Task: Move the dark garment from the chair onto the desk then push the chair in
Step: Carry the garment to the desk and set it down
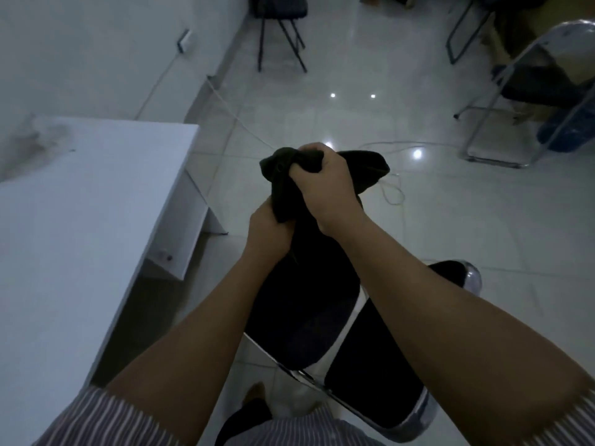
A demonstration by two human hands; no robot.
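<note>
The dark garment [363, 170] is bunched up in both my hands, held above the chair. My right hand [328, 185] grips its upper part, fingers closed over the cloth. Lower and to the left, my left hand [267, 233] is clenched on a hanging fold. The rest of the garment hangs down onto the dark padded seat of the chair [309, 320], which has a chrome frame and a dark backrest near my body. The white desk [80, 220] stands to the left of the chair, its top bare where I see it.
A white cable [391, 188] trails over the glossy tiled floor beyond the chair. Another chrome-framed chair [528, 101] stands at the right, and a dark chair [280, 27] stands at the back. A wall socket [184, 40] is on the left wall.
</note>
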